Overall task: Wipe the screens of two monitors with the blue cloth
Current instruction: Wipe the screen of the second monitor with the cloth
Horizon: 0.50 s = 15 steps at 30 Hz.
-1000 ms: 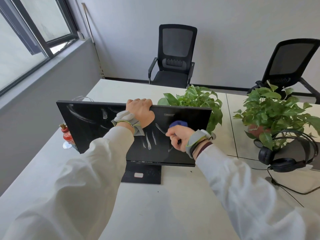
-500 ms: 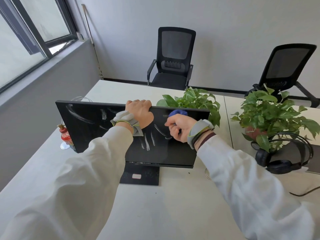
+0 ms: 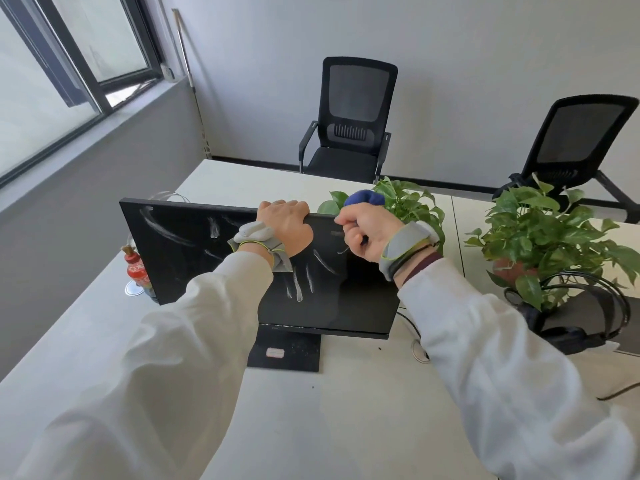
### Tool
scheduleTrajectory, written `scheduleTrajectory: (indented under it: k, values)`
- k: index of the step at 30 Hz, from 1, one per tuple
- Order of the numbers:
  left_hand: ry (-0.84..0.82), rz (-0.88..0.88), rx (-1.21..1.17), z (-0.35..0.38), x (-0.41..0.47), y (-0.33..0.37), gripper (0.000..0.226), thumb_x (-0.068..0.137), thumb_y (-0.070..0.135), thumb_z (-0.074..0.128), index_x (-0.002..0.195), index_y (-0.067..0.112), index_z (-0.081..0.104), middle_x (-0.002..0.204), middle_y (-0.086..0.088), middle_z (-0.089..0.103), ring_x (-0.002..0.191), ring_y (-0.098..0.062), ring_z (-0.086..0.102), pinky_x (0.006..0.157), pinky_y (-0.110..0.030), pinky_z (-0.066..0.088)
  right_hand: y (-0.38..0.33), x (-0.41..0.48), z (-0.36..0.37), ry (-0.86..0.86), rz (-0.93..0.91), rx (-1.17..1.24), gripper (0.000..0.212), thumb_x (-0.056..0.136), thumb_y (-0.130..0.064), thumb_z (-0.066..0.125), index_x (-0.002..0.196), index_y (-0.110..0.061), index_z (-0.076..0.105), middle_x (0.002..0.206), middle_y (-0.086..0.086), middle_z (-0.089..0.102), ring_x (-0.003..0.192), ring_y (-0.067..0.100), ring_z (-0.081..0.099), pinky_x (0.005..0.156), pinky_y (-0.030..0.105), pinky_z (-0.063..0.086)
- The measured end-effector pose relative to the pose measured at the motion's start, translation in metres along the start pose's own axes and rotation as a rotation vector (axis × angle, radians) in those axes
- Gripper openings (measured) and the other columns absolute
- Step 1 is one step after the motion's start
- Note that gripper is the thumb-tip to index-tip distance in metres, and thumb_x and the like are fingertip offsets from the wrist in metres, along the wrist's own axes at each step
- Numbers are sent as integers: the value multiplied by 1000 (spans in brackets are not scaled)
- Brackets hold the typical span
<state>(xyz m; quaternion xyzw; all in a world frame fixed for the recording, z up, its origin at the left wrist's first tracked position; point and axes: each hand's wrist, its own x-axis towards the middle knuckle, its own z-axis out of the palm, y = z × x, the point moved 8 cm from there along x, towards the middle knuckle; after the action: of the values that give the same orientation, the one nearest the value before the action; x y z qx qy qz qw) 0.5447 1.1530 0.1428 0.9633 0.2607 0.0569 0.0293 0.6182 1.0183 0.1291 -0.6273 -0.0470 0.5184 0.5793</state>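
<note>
A black monitor [image 3: 194,258] stands on the white desk, its dark screen streaked with white smears. My left hand [image 3: 287,226] grips the monitor's top edge near the middle, fingers curled over it. My right hand [image 3: 367,232] is clenched round the blue cloth [image 3: 363,198], which bulges out above my fist at the screen's upper right corner. Only one monitor is in view.
Two potted plants [image 3: 412,206] [image 3: 540,233] stand behind and to the right of the monitor. Black headphones [image 3: 588,317] lie at the right edge. A red bottle [image 3: 136,268] stands left of the screen. Two black chairs [image 3: 349,119] are beyond the desk [image 3: 346,410].
My right hand with the blue cloth has moved up the screen's right part to the top edge. My left hand has stayed on the top edge.
</note>
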Motion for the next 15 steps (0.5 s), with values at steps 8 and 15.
scheduleTrajectory:
  k: [8, 15]
  values:
    - [-17, 5, -15, -3, -1, 2, 22, 77, 24, 31, 93, 22, 47, 94, 2, 58, 94, -23, 51, 94, -41, 36, 67, -15, -40, 237, -13, -205, 51, 91, -67, 49, 108, -19, 52, 80, 3, 53, 52, 14, 44, 46, 26, 48]
    - [25, 15, -12, -3, -5, 1, 29, 72, 26, 28, 92, 21, 48, 93, 2, 59, 93, -23, 52, 93, -41, 36, -13, -48, -85, 724, -651, -634, 43, 95, -42, 60, 115, -9, 42, 98, 4, 56, 79, 27, 59, 66, 36, 53]
